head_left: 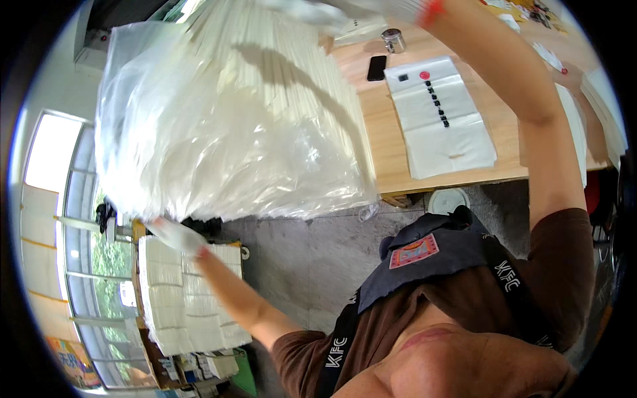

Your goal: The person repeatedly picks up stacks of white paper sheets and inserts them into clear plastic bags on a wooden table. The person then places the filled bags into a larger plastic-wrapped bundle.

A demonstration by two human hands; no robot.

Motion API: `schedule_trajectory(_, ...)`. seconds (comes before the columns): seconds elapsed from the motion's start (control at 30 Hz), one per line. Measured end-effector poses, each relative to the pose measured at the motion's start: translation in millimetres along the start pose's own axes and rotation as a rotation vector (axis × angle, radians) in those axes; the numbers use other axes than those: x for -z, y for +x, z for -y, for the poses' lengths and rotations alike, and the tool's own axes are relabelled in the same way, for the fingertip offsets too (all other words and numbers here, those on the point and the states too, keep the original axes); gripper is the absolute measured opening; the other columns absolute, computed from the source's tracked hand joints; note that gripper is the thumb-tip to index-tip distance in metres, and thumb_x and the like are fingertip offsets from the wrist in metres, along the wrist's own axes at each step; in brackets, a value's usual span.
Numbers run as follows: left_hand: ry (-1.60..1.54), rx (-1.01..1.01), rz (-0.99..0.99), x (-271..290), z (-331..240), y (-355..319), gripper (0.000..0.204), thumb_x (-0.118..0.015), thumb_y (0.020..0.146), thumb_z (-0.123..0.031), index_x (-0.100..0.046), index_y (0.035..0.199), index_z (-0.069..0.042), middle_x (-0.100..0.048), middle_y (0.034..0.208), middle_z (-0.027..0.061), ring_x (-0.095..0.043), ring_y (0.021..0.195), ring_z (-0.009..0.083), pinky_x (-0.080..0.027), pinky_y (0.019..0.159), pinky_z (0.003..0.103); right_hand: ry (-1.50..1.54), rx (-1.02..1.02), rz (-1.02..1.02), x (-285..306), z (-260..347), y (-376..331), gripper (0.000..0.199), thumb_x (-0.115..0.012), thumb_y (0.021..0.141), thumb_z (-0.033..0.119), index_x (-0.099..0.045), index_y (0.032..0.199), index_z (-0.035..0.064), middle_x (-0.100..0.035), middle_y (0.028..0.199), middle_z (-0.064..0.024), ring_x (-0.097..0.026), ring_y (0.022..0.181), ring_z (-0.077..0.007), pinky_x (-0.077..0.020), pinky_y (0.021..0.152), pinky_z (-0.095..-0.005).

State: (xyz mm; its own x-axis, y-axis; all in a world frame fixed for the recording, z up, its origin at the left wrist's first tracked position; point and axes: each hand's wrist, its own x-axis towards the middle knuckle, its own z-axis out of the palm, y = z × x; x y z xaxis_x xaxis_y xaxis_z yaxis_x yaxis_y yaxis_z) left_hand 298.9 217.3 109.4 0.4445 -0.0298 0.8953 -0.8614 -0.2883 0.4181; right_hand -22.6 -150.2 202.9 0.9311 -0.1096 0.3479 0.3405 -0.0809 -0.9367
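A large clear plastic bag point(232, 172) lies loosely around a thick stack of thin white sheets or flat bags point(285, 73), whose edges show as fine lines. My left hand point(174, 237), in a white glove with a red cuff, is closed on the bag's lower left edge; its fingertips are partly hidden in the plastic. My right hand point(391, 9), gloved the same way, reaches across the far end of the stack at the top of the view. Motion smears its fingers, and the picture's edge cuts part of it off.
On the wooden table point(381, 142) are a printed white bag pile point(441, 126), a black phone point(377, 67) and a metal mug point(393, 41). A loose white glove point(548, 57) lies farther right. Wrapped white stacks point(192, 298) stand at lower left by the windows. A round white lid point(448, 201) sits below the table edge.
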Motion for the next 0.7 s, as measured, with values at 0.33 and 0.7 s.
schedule_trajectory(0.33, -0.501, 0.096, 1.32, -131.7, -84.5, -450.2, 0.02, -0.058, 0.087, -0.022, -0.06, 0.099, -0.007, -0.062, 0.093, 0.0129, -0.059, 0.086, 0.0307, -0.047, 0.075, 0.04, 0.268, -0.54, -0.776, -22.5, -239.5, -300.7, 0.033, -0.051, 0.092, 0.039, -0.057, 0.091, 0.0065, -0.058, 0.065, -0.0026, -0.05, 0.044, -0.0085, -0.0418, 0.041, -0.0213)
schedule_trajectory(0.7, -0.253, -0.215, 1.764, -319.6, -197.0, -431.5, 0.019, -0.062, 0.078, -0.034, -0.068, 0.077, -0.016, -0.065, 0.089, 0.0092, -0.059, 0.081, 0.0305, -0.046, 0.071, 0.039, 0.478, -0.647, -1.019, -97.1, -325.4, -358.3, 0.032, -0.053, 0.09, 0.038, -0.058, 0.092, 0.0066, -0.061, 0.068, -0.0024, -0.056, 0.053, -0.0102, -0.0473, 0.047, -0.0244)
